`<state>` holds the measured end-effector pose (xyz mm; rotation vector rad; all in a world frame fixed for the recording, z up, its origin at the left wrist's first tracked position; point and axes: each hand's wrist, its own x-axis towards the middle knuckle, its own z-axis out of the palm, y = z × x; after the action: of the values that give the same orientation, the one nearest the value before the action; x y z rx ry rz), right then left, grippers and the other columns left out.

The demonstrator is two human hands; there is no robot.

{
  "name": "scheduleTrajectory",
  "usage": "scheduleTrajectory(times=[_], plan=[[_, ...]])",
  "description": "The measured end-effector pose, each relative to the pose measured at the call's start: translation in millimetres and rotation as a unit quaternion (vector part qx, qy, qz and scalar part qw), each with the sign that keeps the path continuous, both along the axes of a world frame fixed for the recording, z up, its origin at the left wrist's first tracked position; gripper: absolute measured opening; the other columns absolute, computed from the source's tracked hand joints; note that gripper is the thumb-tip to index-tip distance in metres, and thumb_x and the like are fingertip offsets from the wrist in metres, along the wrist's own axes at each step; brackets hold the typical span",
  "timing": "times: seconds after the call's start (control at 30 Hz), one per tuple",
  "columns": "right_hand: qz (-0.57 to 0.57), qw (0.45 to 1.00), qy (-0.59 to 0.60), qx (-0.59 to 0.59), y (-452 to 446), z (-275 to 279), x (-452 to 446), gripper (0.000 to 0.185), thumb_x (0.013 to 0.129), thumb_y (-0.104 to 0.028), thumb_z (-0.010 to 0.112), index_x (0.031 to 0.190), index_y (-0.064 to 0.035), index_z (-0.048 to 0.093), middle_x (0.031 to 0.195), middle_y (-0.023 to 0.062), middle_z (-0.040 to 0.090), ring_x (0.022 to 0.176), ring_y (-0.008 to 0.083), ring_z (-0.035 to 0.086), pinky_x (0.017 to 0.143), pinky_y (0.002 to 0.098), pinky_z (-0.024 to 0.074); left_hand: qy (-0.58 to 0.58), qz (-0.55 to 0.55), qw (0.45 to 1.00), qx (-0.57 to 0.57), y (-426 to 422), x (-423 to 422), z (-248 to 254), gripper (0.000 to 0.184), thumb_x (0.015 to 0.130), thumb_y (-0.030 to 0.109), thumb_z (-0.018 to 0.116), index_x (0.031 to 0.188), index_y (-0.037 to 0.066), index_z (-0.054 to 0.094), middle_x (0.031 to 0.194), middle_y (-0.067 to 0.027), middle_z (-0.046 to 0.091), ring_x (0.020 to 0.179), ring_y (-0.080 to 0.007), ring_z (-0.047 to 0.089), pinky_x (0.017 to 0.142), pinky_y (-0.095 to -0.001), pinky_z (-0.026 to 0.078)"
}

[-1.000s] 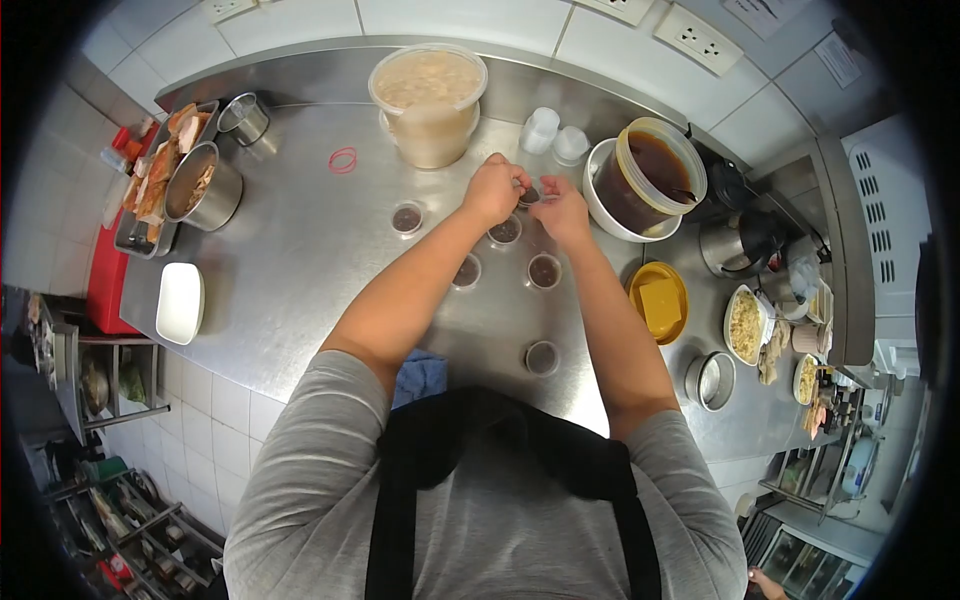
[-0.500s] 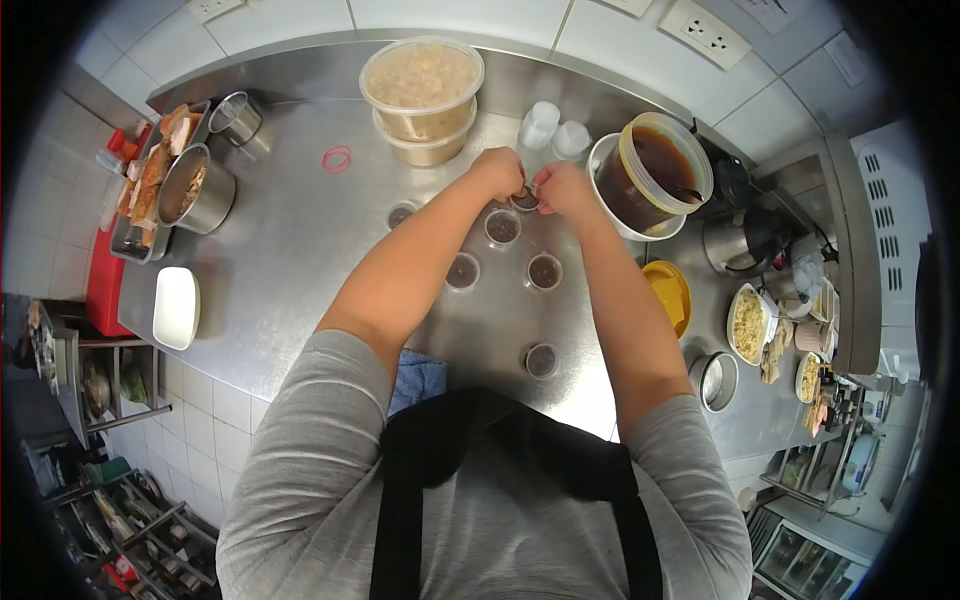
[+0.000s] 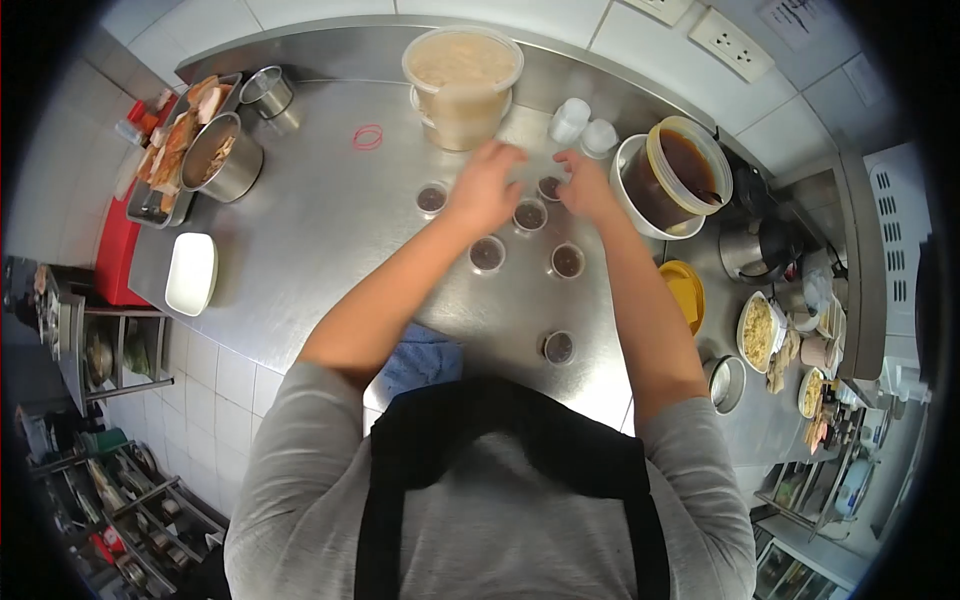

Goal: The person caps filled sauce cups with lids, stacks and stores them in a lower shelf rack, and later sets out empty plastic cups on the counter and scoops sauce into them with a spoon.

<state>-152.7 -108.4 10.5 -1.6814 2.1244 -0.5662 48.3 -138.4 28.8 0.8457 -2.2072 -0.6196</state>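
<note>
Small clear cups of dark sauce stand on the steel counter. My left hand (image 3: 487,187) is over the counter with its fingers apart, between one cup (image 3: 432,199) and the middle cup (image 3: 530,214). Beside the farthest cup (image 3: 549,188), my right hand (image 3: 583,186) has its thumb and forefinger spread, with nothing seen between them. Closer to me are a cup (image 3: 487,254), another cup (image 3: 567,261) and the nearest cup (image 3: 559,347). Stacked tubs (image 3: 462,75) of pale food stand beyond my left hand.
Stacks of clear cups or lids (image 3: 570,121) stand near the back. At right are a tub of brown sauce (image 3: 688,165) in a white bowl and a yellow lid (image 3: 683,297). A steel pot (image 3: 223,158), white dish (image 3: 191,274) and blue cloth (image 3: 420,358) lie leftward.
Both hands have come away from the farthest cup and moved apart, their fingers opening. The whole view has shifted, so the counter items appear further right and slightly higher.
</note>
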Motion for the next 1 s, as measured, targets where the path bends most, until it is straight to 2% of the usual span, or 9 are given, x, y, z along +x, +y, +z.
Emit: scheduleTrajectory(times=[0.07, 0.17, 0.2, 0.4, 0.5, 0.63, 0.73, 0.93, 1.0], plan=[[0.113, 0.988, -0.002, -0.103, 16.7, 1.8, 7.4, 0.053, 0.066, 0.005, 0.061, 0.116, -0.0086, 0.053, 0.109, 0.0165, 0.059, 0.106, 0.0359, 0.053, 0.088, 0.0411, 0.0451, -0.042, 0.034, 0.998, 0.029, 19.3, 57.7, 23.7, 0.048, 0.067, 0.008, 0.070, 0.112, 0.011, 0.051, 0.114, -0.0125, 0.050, 0.107, -0.0342, 0.049, 0.089, -0.0412, 0.043], [0.095, 0.995, 0.010, -0.031, 18.1, -7.6, 9.2, 0.056, 0.064, 0.003, 0.064, 0.116, -0.0100, 0.053, 0.114, 0.0151, 0.055, 0.108, 0.0349, 0.050, 0.090, 0.0407, 0.0436, -0.141, 0.055, 0.987, 0.046, 50.3, 116.3, 15.1, 0.053, 0.065, 0.009, 0.072, 0.114, 0.012, 0.051, 0.115, -0.0114, 0.050, 0.108, -0.0339, 0.046, 0.092, -0.0416, 0.042], [0.085, 0.994, 0.010, -0.070, 18.6, -9.6, 9.1, 0.056, 0.064, 0.002, 0.065, 0.117, -0.0111, 0.052, 0.112, 0.0151, 0.055, 0.106, 0.0350, 0.051, 0.089, 0.0409, 0.0438, -0.168, 0.058, 0.984, 0.034, 56.1, 124.4, 3.6, 0.054, 0.065, 0.009, 0.072, 0.115, 0.012, 0.051, 0.116, -0.0112, 0.050, 0.108, -0.0337, 0.045, 0.093, -0.0418, 0.042], [0.080, 0.985, -0.028, -0.151, 52.1, 27.6, 51.6, 0.045, 0.067, -0.003, 0.066, 0.109, -0.0116, 0.052, 0.102, 0.0145, 0.055, 0.099, 0.0351, 0.053, 0.084, 0.0413, 0.0448, -0.092, 0.056, 0.992, 0.071, 54.4, 131.3, -22.9, 0.051, 0.065, 0.005, 0.070, 0.114, 0.009, 0.053, 0.113, -0.0138, 0.051, 0.105, -0.0352, 0.050, 0.089, -0.0420, 0.045], [0.085, 0.989, -0.020, -0.119, 61.2, 25.6, 64.9, 0.034, 0.068, -0.006, 0.066, 0.096, -0.0085, 0.048, 0.097, 0.0133, 0.054, 0.095, 0.0354, 0.053, 0.080, 0.0416, 0.0455, -0.080, 0.094, 0.992, 0.012, 27.9, 119.8, 7.3, 0.051, 0.066, 0.005, 0.071, 0.113, 0.010, 0.053, 0.108, -0.0137, 0.054, 0.104, -0.0338, 0.051, 0.088, -0.0413, 0.044], [0.082, 0.988, -0.033, -0.126, 64.7, 7.7, 67.9, 0.037, 0.066, -0.006, 0.069, 0.095, -0.0088, 0.046, 0.097, 0.0138, 0.054, 0.092, 0.0355, 0.054, 0.076, 0.0424, 0.0455, -0.101, 0.090, 0.991, 0.006, -6.3, 97.4, 3.4, 0.046, 0.065, 0.009, 0.074, 0.105, 0.010, 0.052, 0.104, -0.0135, 0.054, 0.102, -0.0332, 0.052, 0.085, -0.0420, 0.044], [0.053, 0.990, -0.050, -0.125, 66.4, 0.8, 67.0, 0.037, 0.064, -0.005, 0.070, 0.092, -0.0079, 0.046, 0.095, 0.0145, 0.053, 0.089, 0.0353, 0.054, 0.074, 0.0425, 0.0450, -0.152, 0.089, 0.980, 0.092, -10.6, 87.7, -3.8, 0.042, 0.064, 0.010, 0.077, 0.095, 0.009, 0.049, 0.099, -0.0136, 0.055, 0.099, -0.0330, 0.053, 0.082, -0.0416, 0.045], [0.003, 0.981, -0.088, -0.175, 90.3, 17.1, 51.1, 0.038, 0.062, -0.004, 0.071, 0.090, -0.0070, 0.045, 0.090, 0.0143, 0.054, 0.087, 0.0354, 0.054, 0.074, 0.0403, 0.0440, -0.115, 0.110, 0.984, 0.082, -4.3, 80.2, -8.1, 0.041, 0.062, 0.011, 0.079, 0.084, 0.007, 0.045, 0.085, -0.0132, 0.056, 0.082, -0.0323, 0.058, 0.072, -0.0404, 0.046], [-0.001, 0.978, -0.089, -0.186, 106.9, 37.2, 47.8, 0.039, 0.062, -0.004, 0.072, 0.090, -0.0068, 0.045, 0.089, 0.0139, 0.054, 0.087, 0.0352, 0.054, 0.074, 0.0396, 0.0440, -0.065, 0.045, 0.993, 0.088, 13.1, 80.6, 8.5, 0.040, 0.062, 0.011, 0.079, 0.081, 0.006, 0.044, 0.083, -0.0127, 0.056, 0.079, -0.0327, 0.058, 0.070, -0.0403, 0.046]])
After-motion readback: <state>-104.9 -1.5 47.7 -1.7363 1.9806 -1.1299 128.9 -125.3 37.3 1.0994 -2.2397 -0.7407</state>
